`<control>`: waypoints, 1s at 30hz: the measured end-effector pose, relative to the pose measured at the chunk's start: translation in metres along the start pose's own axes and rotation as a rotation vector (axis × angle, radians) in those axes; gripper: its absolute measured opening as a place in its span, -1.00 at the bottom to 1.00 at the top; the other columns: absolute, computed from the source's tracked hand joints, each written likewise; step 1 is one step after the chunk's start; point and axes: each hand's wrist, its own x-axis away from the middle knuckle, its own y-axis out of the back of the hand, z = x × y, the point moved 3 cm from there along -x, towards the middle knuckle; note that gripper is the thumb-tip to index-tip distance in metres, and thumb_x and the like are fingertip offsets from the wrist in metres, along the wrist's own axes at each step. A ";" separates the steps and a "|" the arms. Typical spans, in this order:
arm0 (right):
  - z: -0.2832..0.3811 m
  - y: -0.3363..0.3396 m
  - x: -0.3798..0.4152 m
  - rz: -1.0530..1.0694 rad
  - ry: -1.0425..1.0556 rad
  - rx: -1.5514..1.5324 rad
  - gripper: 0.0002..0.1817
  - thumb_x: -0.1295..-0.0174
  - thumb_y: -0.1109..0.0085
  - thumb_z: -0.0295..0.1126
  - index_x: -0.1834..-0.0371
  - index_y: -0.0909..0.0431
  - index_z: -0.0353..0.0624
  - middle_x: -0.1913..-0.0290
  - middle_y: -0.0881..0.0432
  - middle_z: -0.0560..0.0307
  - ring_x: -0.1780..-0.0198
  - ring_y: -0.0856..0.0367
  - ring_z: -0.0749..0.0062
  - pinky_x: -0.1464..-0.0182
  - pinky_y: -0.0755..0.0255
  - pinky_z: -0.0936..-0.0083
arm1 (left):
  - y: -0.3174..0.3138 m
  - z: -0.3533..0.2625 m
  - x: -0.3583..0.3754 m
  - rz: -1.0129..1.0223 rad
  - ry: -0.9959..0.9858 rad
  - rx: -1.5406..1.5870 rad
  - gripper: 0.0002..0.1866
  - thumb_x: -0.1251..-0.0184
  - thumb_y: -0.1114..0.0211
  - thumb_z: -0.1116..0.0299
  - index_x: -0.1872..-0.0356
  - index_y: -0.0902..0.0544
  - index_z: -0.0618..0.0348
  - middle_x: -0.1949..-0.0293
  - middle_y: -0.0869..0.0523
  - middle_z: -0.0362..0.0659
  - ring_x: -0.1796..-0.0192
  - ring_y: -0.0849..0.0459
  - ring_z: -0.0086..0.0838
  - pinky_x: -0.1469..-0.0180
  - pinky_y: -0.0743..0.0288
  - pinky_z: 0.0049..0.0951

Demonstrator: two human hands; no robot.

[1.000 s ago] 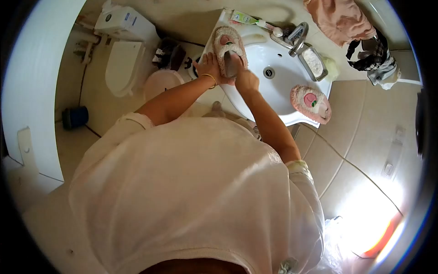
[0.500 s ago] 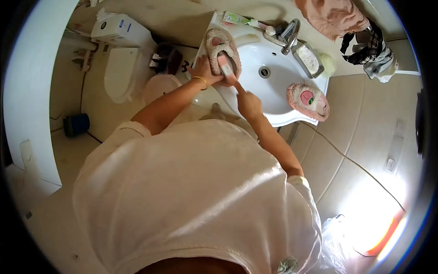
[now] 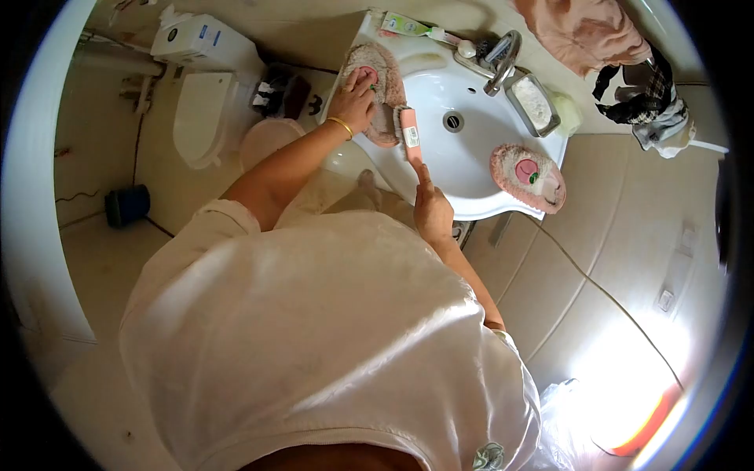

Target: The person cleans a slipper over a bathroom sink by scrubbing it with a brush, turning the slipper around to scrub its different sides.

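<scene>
My left hand (image 3: 353,98), with a gold bangle at the wrist, lies on a fluffy pink slipper (image 3: 385,114) resting on the left rim of a white washbasin (image 3: 471,188). My right hand (image 3: 433,210) grips the handle of a pink scrubbing brush (image 3: 410,137), whose head sits at the slipper's near edge. A second pink slipper (image 3: 528,177) lies on the basin's right rim, apart from both hands.
A tap (image 3: 500,51), a soap dish (image 3: 534,104) and a toothpaste tube (image 3: 404,26) line the basin's back. Cloths (image 3: 597,31) hang at upper right. A toilet (image 3: 200,110), a pale basin (image 3: 267,141) and a dark blue roll (image 3: 126,206) stand on the tiled floor to the left.
My right hand has pulled the brush back off the slipper toward me. My left hand has slid further up onto the slipper.
</scene>
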 end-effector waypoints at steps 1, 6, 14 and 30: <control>-0.001 -0.003 -0.005 0.049 -0.031 0.074 -0.32 -0.18 0.01 -0.46 -0.41 -0.03 0.08 0.46 -0.57 -0.16 0.47 -0.58 -0.01 0.39 -0.48 0.18 | 0.002 -0.004 0.002 -0.004 -0.007 -0.006 -0.75 -0.03 -0.26 0.27 0.25 -0.59 0.12 -0.30 -0.32 -0.13 -0.41 -0.08 -0.06 -0.34 -0.10 -0.08; 0.020 -0.002 -0.127 0.026 0.018 0.235 -0.23 -0.14 0.02 -0.51 -0.43 0.09 0.10 0.39 -0.57 -0.13 0.38 -0.62 0.00 0.35 -0.51 0.17 | 0.015 -0.011 -0.004 0.127 0.008 -0.109 -0.72 -0.01 -0.28 0.22 0.24 -0.60 0.07 -0.30 -0.34 -0.16 -0.39 -0.11 -0.08 -0.31 -0.01 0.14; 0.008 0.003 -0.047 0.116 -0.003 0.226 -0.19 -0.16 0.13 -0.56 -0.45 0.19 0.30 0.38 -0.60 -0.18 0.37 -0.64 -0.01 0.38 -0.50 0.11 | 0.007 -0.005 -0.003 0.159 0.029 -0.103 -0.67 0.05 -0.33 0.17 0.23 -0.61 0.04 -0.27 -0.37 -0.19 -0.36 -0.17 -0.08 -0.31 -0.03 0.11; 0.031 -0.006 -0.139 0.154 0.017 0.265 -0.24 -0.11 0.03 -0.55 -0.40 0.04 0.18 0.35 -0.59 -0.17 0.33 -0.63 0.00 0.34 -0.50 0.16 | 0.005 -0.007 -0.004 0.075 0.020 -0.020 -0.74 0.00 -0.29 0.19 0.31 -0.63 0.09 -0.21 -0.42 -0.10 -0.35 -0.18 -0.03 -0.30 -0.16 -0.07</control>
